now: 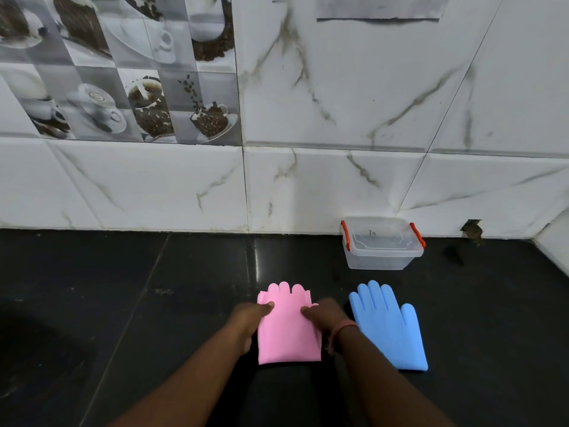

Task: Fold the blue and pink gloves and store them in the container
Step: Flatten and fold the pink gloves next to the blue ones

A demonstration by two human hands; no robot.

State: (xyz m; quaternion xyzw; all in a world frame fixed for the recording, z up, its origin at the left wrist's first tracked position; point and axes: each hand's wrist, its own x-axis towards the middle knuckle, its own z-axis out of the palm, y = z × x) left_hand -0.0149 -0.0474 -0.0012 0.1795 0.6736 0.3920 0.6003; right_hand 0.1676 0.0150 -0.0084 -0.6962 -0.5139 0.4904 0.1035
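Observation:
A pink glove point(287, 331) lies flat on the black counter point(154, 303), fingers pointing toward the wall. My left hand point(249, 322) grips its left edge with the thumb on top. My right hand point(323, 315) pinches its right edge; a pink band sits on that wrist. To the right a blue glove point(391, 328) lies spread flat, untouched. Behind it, against the wall, stands a clear plastic container point(381, 246) with red side clips and its lid on.
A marble-tiled wall point(338, 180) rises along the back of the counter, with a corner wall at the far right point(554, 241). A small hole with debris point(472, 231) marks the wall base right of the container.

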